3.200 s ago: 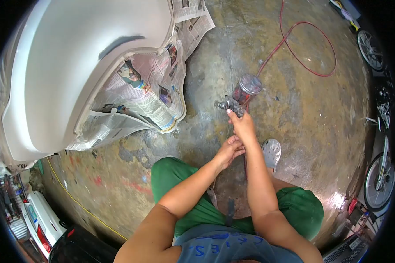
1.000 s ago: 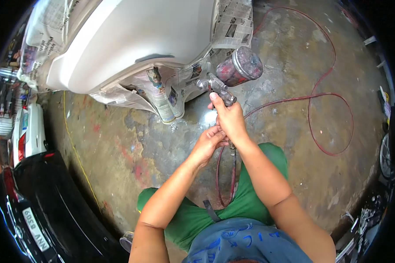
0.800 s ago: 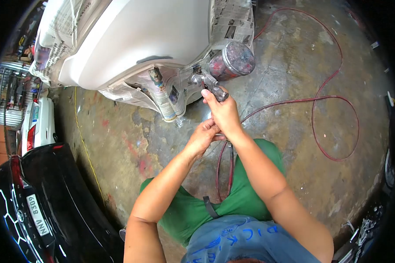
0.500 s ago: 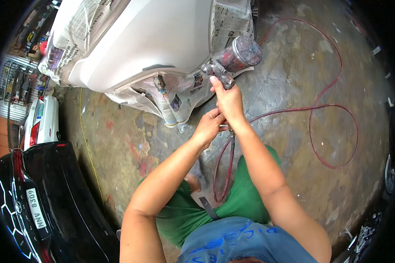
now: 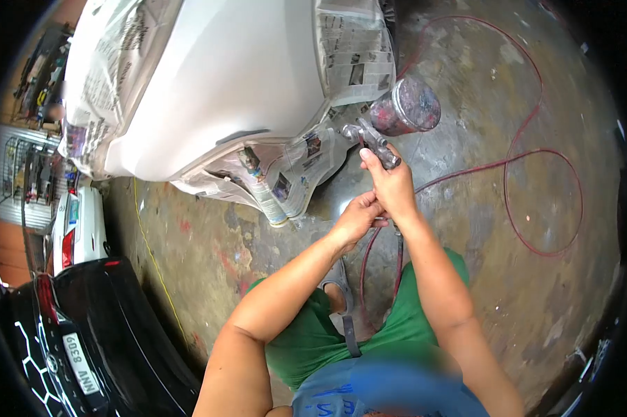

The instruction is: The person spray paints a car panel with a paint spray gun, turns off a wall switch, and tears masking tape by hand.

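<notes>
Right hand clamped on spray gun near silver panel (left hand, grip unclear); newspaper masking on, dark streak visible at panel's edge.

Soft, fairly bright light now, probably from overhead, laying a pale sheen on the silvery panel and a hot glare on the floor. Shadow pools beside the black car; the shirt smears locally, and edges bend into black.
</notes>
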